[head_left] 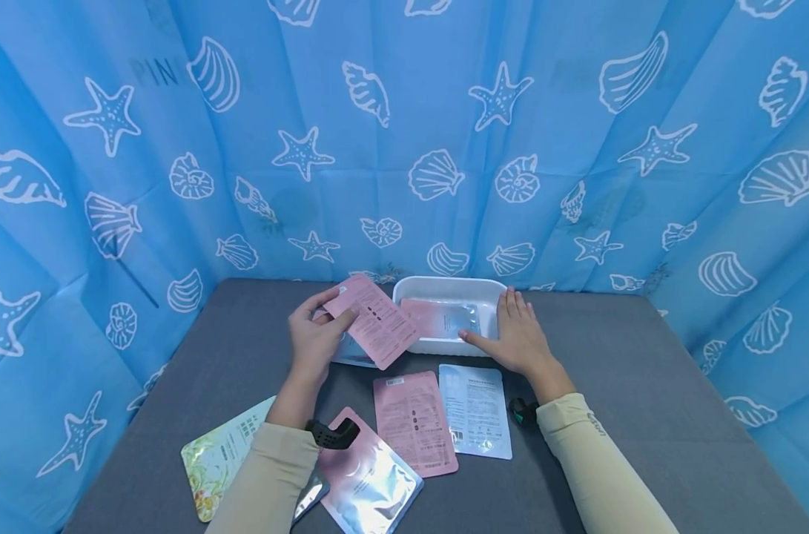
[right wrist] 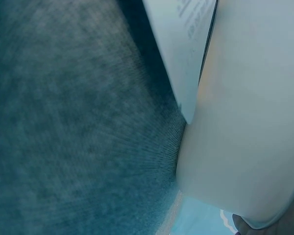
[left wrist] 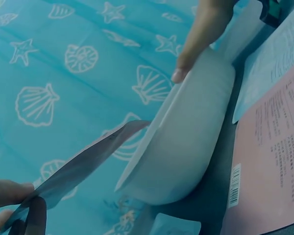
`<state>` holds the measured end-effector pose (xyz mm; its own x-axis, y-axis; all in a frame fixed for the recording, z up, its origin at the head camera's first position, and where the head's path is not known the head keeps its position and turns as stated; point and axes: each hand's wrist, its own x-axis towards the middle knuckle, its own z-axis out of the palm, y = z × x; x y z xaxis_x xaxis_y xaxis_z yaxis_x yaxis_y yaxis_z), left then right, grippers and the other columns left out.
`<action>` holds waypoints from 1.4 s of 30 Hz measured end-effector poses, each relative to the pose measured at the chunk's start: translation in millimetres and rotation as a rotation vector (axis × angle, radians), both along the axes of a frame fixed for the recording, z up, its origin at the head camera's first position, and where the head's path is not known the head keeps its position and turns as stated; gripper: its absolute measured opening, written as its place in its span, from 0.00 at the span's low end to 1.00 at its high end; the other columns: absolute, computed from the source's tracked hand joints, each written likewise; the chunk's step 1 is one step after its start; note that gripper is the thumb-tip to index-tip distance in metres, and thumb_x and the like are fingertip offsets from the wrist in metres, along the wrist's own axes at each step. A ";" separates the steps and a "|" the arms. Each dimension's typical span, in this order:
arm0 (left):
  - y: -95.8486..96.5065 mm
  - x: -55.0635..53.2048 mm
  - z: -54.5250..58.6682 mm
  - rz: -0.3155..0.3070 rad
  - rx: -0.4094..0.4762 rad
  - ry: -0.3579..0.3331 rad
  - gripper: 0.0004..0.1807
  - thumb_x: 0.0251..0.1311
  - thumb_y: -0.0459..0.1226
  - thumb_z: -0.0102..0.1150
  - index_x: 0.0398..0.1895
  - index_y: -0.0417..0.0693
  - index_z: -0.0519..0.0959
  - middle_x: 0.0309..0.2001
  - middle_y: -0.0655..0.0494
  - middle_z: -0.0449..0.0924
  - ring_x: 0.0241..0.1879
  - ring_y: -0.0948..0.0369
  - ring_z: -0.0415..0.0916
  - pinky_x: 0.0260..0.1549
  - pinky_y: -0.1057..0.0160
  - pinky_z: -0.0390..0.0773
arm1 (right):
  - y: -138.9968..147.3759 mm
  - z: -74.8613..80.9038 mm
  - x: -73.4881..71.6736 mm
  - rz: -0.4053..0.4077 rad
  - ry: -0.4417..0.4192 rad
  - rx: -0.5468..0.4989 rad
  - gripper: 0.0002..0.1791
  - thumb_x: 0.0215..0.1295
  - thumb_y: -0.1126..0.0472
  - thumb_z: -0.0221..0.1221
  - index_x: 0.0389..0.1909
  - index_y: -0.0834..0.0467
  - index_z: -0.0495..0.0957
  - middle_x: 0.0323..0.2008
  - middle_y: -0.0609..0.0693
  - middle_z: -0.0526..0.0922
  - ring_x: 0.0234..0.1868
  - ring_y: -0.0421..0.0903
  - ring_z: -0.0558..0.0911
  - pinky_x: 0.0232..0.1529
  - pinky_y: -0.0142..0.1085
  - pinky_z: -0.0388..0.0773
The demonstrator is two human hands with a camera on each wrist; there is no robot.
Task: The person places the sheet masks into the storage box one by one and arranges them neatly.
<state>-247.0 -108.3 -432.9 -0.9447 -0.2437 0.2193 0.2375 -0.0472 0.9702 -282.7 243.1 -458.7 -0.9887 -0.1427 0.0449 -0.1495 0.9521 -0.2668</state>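
Observation:
In the head view my left hand pinches a pink sheet mask packet by its upper left edge, thumb on the printed face. The packet's lower right corner overlaps the left end of a white plastic tub. Inside the tub lies a pink-to-blue sheet mask packet. My right hand rests at the tub's right end with fingers extended and the thumb by the front rim. From the left wrist, the held packet appears nearly edge-on, its far tip at the tub's rim.
Nearer on the grey table are a pink packet, a light blue packet, a shiny pink-and-silver packet and a green packet. Another bluish packet lies partly hidden behind the held one. A blue seashell curtain hangs behind the table.

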 end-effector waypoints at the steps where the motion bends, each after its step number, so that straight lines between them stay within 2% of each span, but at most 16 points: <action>1: 0.7 0.1 -0.2 -0.001 0.007 -0.002 0.26 0.65 0.26 0.68 0.67 0.39 0.78 0.60 0.36 0.83 0.60 0.41 0.85 0.45 0.70 0.86 | -0.1 0.0 0.2 -0.002 -0.004 -0.003 0.72 0.64 0.19 0.52 0.82 0.74 0.38 0.85 0.69 0.35 0.86 0.67 0.38 0.85 0.61 0.36; 7: 4.8 0.3 -1.5 -0.002 0.014 0.010 0.26 0.66 0.24 0.66 0.68 0.37 0.77 0.60 0.36 0.81 0.56 0.40 0.87 0.44 0.68 0.87 | -0.5 -0.9 0.1 -0.006 -0.014 -0.016 0.73 0.64 0.19 0.52 0.83 0.73 0.37 0.85 0.69 0.34 0.86 0.66 0.37 0.85 0.60 0.36; 12: 9.9 2.0 -2.4 0.002 -0.027 0.004 0.25 0.66 0.25 0.66 0.66 0.36 0.78 0.59 0.39 0.80 0.47 0.42 0.89 0.43 0.69 0.87 | -0.2 -2.2 0.2 -0.005 -0.007 -0.017 0.72 0.64 0.19 0.53 0.83 0.73 0.37 0.85 0.68 0.34 0.86 0.66 0.37 0.85 0.60 0.36; 16: 13.9 3.1 -3.3 -0.027 -0.075 -0.005 0.23 0.67 0.29 0.67 0.65 0.38 0.79 0.60 0.42 0.78 0.43 0.42 0.87 0.42 0.71 0.86 | -0.3 -3.6 0.4 -0.007 -0.003 -0.016 0.72 0.64 0.19 0.53 0.83 0.73 0.38 0.85 0.69 0.34 0.86 0.67 0.38 0.85 0.60 0.36; 22: 19.1 4.9 -1.4 -0.073 -0.166 -0.048 0.22 0.69 0.35 0.68 0.65 0.42 0.79 0.62 0.46 0.75 0.46 0.48 0.84 0.42 0.72 0.84 | -1.0 -3.2 1.1 -0.009 0.011 -0.031 0.72 0.64 0.20 0.54 0.82 0.74 0.39 0.85 0.69 0.35 0.86 0.67 0.38 0.85 0.61 0.37; 27: 22.8 6.0 -2.4 -0.091 -0.265 -0.095 0.23 0.69 0.39 0.69 0.66 0.46 0.79 0.62 0.48 0.76 0.46 0.53 0.83 0.40 0.67 0.83 | -1.0 -1.5 2.5 -0.009 0.005 -0.027 0.72 0.64 0.20 0.53 0.82 0.74 0.39 0.85 0.69 0.35 0.86 0.68 0.39 0.85 0.61 0.37; 36: 31.3 5.8 -8.6 -0.196 -0.381 -0.106 0.27 0.68 0.40 0.70 0.69 0.48 0.77 0.67 0.44 0.75 0.51 0.50 0.86 0.43 0.56 0.88 | -1.2 -0.1 2.4 -0.008 0.010 -0.032 0.71 0.64 0.20 0.54 0.82 0.74 0.40 0.85 0.69 0.36 0.86 0.68 0.39 0.85 0.61 0.38; 42: 34.1 7.4 -11.1 -0.228 -0.437 -0.128 0.30 0.69 0.41 0.70 0.72 0.49 0.75 0.72 0.43 0.72 0.53 0.49 0.86 0.45 0.53 0.88 | -1.6 -0.5 1.2 -0.012 0.016 -0.026 0.72 0.64 0.20 0.54 0.82 0.74 0.40 0.85 0.70 0.36 0.86 0.68 0.39 0.85 0.61 0.38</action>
